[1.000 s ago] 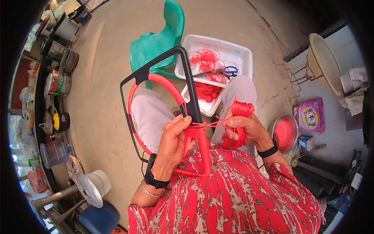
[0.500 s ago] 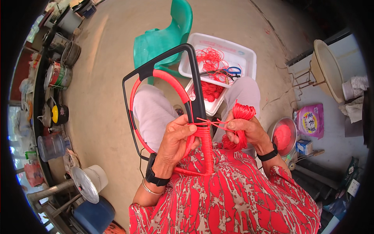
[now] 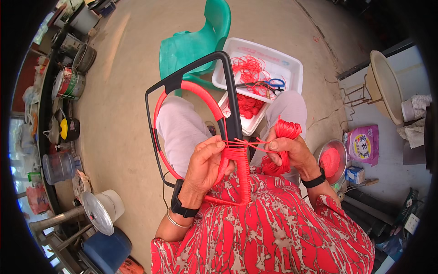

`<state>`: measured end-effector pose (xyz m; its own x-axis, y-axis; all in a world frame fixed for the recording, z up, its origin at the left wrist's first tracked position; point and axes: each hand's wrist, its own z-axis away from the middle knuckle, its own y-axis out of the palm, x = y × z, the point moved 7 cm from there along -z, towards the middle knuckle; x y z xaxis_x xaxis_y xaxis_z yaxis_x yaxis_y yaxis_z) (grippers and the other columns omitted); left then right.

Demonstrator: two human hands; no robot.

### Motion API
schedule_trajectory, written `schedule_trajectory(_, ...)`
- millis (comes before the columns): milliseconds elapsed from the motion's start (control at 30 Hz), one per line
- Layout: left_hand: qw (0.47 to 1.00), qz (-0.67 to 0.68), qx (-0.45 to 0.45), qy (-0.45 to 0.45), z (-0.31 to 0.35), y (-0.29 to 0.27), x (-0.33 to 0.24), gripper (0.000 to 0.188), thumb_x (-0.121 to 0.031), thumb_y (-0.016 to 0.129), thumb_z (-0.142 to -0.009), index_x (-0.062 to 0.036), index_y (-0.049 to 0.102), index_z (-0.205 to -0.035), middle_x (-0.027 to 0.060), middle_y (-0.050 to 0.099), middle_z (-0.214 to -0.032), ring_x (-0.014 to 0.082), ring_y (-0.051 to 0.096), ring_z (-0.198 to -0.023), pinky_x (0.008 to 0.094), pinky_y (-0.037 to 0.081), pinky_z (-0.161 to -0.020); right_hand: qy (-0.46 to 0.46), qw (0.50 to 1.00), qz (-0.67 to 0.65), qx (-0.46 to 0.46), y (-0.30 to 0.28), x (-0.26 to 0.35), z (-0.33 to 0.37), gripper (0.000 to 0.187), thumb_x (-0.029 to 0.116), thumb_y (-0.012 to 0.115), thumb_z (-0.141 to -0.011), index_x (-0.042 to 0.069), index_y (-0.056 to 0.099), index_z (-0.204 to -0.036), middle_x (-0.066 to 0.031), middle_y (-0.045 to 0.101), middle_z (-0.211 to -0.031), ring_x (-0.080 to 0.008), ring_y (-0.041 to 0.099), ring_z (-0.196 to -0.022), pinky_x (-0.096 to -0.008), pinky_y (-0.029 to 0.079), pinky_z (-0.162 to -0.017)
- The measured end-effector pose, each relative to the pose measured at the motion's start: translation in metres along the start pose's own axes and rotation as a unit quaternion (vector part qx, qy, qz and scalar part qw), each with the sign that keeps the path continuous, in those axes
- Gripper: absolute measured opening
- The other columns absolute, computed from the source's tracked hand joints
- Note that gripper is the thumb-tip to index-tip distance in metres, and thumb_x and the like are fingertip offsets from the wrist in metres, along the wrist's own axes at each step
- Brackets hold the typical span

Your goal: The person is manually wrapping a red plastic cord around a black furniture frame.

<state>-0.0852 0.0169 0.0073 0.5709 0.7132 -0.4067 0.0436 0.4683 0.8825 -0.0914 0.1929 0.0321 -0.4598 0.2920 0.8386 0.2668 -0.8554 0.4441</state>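
A black tubular frame (image 3: pixel 230 86) leans across my lap, with a ring inside it. Tight red wrapping (image 3: pixel 243 178) covers its near side and much of the ring. My left hand (image 3: pixel 205 162) is closed beside the wrapped side, thumb and forefinger pinching thin strands of red cord. These strands cross the frame at the top of the wrapping and run to my right hand (image 3: pixel 292 148). That hand is closed round a bundle of red cord (image 3: pixel 288 129), its thumb pressed on the strands. More of the bundle hangs below the fingers.
Ahead, two white trays (image 3: pixel 294 75) hold loose red cord and blue-handled scissors (image 3: pixel 276 83), beside a green plastic chair (image 3: pixel 182 48). At right stand a metal basin (image 3: pixel 343 160) and a purple bag (image 3: pixel 362 142). Pots, a water jug (image 3: pixel 59 168) and a lidded bucket (image 3: pixel 112 203) line the left.
My left thumb and forefinger have shifted slightly up and left, drawing the cord strands out across the frame. My right hand still grips the bundle. The whole view has shifted slightly.
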Motion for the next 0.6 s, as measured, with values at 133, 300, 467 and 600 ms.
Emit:
schedule_trajectory(133, 1.000, 0.006, -0.006, -0.003, -0.001, -0.006, 0.002, 0.028, -0.015, 0.049, -0.091, 0.0081, 0.054, -0.107, 0.0222, 0.063, -0.104, 0.0236, 0.063, -0.073, 0.0310, 0.048, -0.050, 0.000, 1.000, 0.013, -0.005, -0.005, -0.005, 0.000, 0.015, 0.013, 0.063, -0.085, 0.000, 0.059, -0.081, -0.0057, 0.057, -0.057, -0.0105, 0.052, -0.043, -0.0222, 0.041, -0.042)
schedule_trajectory(300, 0.997, 0.076, 0.012, -0.018, -0.001, 0.000, 0.003, 0.027, -0.015, 0.046, -0.092, 0.0065, 0.055, -0.106, 0.0210, 0.063, -0.105, 0.0238, 0.063, -0.074, 0.0316, 0.048, -0.050, 0.003, 1.000, 0.015, -0.013, -0.006, -0.006, 0.000, 0.014, 0.013, 0.063, -0.085, 0.000, 0.058, -0.081, -0.0055, 0.057, -0.057, -0.0102, 0.052, -0.044, -0.0223, 0.041, -0.042)
schedule_trajectory(467, 0.997, 0.068, 0.016, -0.022, -0.002, -0.001, 0.003, 0.026, -0.014, 0.045, -0.092, 0.0058, 0.055, -0.106, 0.0194, 0.064, -0.102, 0.0235, 0.062, -0.072, 0.0318, 0.048, -0.048, -0.005, 1.000, 0.013, -0.015, -0.008, -0.005, -0.002, 0.014, 0.013, 0.063, -0.085, 0.000, 0.058, -0.081, -0.0053, 0.057, -0.058, -0.0098, 0.053, -0.045, -0.0219, 0.041, -0.043)
schedule_trajectory(600, 0.999, 0.052, 0.010, -0.013, -0.002, -0.004, 0.004, 0.024, -0.011, 0.046, -0.091, 0.0060, 0.054, -0.107, 0.0187, 0.064, -0.100, 0.0235, 0.063, -0.071, 0.0326, 0.049, -0.048, 0.005, 1.000, 0.023, -0.021, -0.012, -0.008, -0.001, 0.015, 0.014, 0.063, -0.085, 0.001, 0.059, -0.081, -0.0049, 0.057, -0.058, -0.0094, 0.053, -0.045, -0.0221, 0.041, -0.043)
